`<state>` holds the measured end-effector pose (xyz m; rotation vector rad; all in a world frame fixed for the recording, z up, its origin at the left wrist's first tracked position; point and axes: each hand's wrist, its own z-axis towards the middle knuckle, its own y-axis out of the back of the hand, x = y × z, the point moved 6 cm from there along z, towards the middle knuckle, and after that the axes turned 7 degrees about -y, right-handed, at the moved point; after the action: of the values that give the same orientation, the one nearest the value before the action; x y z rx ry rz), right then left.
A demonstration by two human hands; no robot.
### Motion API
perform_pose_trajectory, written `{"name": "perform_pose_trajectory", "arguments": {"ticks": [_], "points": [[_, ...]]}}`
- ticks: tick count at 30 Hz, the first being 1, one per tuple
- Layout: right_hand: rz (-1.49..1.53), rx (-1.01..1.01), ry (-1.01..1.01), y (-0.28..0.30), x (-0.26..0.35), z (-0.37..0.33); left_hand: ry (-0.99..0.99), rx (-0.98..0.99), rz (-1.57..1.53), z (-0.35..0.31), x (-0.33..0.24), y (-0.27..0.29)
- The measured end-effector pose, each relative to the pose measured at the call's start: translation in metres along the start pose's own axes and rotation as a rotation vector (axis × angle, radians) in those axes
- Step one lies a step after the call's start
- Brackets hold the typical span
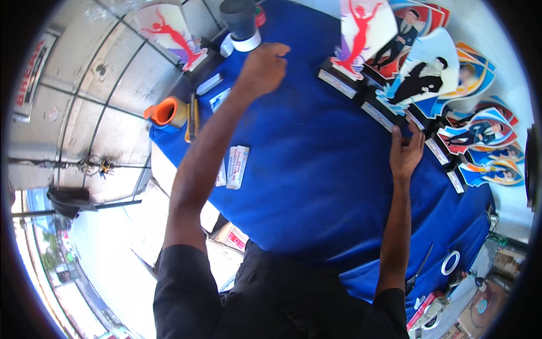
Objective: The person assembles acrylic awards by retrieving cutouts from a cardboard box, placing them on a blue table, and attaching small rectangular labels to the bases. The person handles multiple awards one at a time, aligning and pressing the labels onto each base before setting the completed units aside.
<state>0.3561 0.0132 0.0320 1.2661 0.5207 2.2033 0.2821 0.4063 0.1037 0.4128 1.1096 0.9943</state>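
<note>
Two white rectangular labels (237, 165) with red and blue print lie left of centre on the blue surface (316, 186), white strip labels (377, 116) front the trophy bases at upper right, and a red-lettered white sign (33, 70) hangs at far left.

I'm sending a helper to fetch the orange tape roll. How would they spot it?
Start at the blue-clothed table. At the edge left of the person's left hand lies the orange roll of tape, beside a yellow utility knife. It is the only orange ring there.

Matt blue cloth (316, 169) drapes the worktop beneath both hands, while the colourful cut-out trophies (423, 79) just beyond the right hand (406, 153) look like glossy, smooth plastic.
</note>
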Motion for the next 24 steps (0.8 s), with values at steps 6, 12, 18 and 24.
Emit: {"name": "perform_pose_trajectory", "arguments": {"ticks": [6,12,18,24], "points": [[-0.042,0.026,0.017,-0.002,-0.013,0.000,0.376,0.008,0.071,-0.117,0.038,0.121],[-0.152,-0.005,0.146,-0.007,-0.023,-0.001,0.685,-0.272,0.127,-0.283,0.043,0.170],[-0.250,0.205,0.055,-0.010,-0.006,-0.044,1.110,-0.446,0.338,-0.493,0.036,0.199],[-0.225,0.262,0.185,-0.005,0.045,-0.097,1.448,-0.386,0.368,-0.644,-0.013,0.179]]}}
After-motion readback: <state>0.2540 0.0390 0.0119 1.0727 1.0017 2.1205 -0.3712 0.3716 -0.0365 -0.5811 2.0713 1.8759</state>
